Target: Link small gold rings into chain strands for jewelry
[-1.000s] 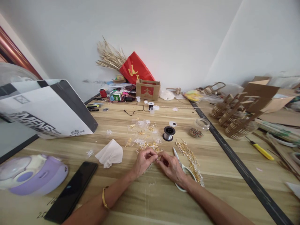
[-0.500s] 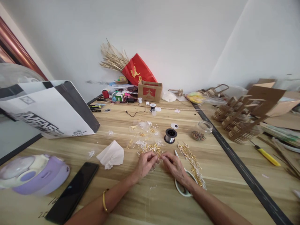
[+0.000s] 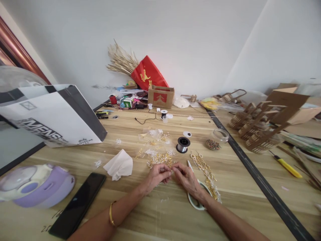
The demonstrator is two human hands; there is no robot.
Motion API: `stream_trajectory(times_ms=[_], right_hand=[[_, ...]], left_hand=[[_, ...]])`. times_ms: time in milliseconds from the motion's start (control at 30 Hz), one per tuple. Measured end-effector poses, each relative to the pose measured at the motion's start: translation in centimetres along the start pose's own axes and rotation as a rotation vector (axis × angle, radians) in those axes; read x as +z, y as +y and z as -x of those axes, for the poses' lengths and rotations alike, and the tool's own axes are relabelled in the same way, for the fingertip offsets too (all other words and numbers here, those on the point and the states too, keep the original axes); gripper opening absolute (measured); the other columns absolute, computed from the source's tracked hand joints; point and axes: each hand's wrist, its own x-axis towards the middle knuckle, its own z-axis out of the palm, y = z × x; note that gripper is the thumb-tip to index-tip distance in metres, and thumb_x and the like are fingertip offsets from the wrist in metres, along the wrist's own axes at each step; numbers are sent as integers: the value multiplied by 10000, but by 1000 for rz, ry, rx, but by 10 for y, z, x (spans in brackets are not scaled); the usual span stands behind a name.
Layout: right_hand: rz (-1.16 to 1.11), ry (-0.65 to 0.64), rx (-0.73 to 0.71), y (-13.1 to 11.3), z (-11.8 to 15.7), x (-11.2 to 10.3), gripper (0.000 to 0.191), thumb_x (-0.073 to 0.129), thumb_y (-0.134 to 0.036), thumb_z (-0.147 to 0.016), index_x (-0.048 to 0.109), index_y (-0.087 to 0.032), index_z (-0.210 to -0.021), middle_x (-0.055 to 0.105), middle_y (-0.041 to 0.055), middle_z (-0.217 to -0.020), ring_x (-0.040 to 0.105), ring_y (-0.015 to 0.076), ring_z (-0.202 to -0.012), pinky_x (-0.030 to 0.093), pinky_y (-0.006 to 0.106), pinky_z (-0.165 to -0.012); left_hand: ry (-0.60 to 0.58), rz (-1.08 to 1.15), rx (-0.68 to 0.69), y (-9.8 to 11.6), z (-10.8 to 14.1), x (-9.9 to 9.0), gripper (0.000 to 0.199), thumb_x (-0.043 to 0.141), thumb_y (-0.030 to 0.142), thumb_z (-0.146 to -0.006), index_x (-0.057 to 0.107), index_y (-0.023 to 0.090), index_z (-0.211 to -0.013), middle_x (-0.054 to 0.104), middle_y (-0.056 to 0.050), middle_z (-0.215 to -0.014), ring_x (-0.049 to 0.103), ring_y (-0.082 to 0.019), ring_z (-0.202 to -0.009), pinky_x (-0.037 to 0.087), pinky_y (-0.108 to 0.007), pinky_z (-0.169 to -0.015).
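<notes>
Since the earlier frame, the left hand (image 3: 159,175) has shifted slightly right, bringing its fingertips closer to those of the right hand (image 3: 185,176). Both have thumb and fingers bent into a pinch at the lower centre of the frame; whether they grip anything is too small to tell. Gold and silver beads (image 3: 158,160) lie just above them on the counter (image 3: 140,214), with scissors (image 3: 191,201) partly under the right wrist.

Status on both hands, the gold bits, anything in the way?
Left hand and right hand close together, fingers pinched; anything held too small to identify. Gold-and-white pieces piled just beyond. Scissors partly hidden by right hand.
</notes>
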Motion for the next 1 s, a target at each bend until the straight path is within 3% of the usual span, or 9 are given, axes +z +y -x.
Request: stream_trajectory(times_ms=[233,500,1000], right_hand=[[-47,34,60,2,0,1,274,471,-400,-875,587,-163,-799,417,-48,-523,358,92,-462,286,210,-454],[-60,61,71,2,-1,0,293,496,-420,-861,553,-157,-745,411,-52,-513,356,89,-474,274,214,-454],[-56,72,25,3,-3,-4,246,483,-350,-875,552,-151,-750,427,-49,-541,374,90,-507,275,218,-484]], left_hand=[[71,-105,72,-2,0,-1,328,674,394,-696,497,156,-837,562,36,-546,485,-83,-446,395,-204,-452],[136,-231,94,-1,-1,-1,252,664,337,-686,497,151,-723,543,36,-544,490,-85,-469,408,-194,-447],[32,-206,-55,4,-4,-6,279,687,373,-659,569,121,-682,526,36,-509,462,-70,-443,393,-199,-466]])
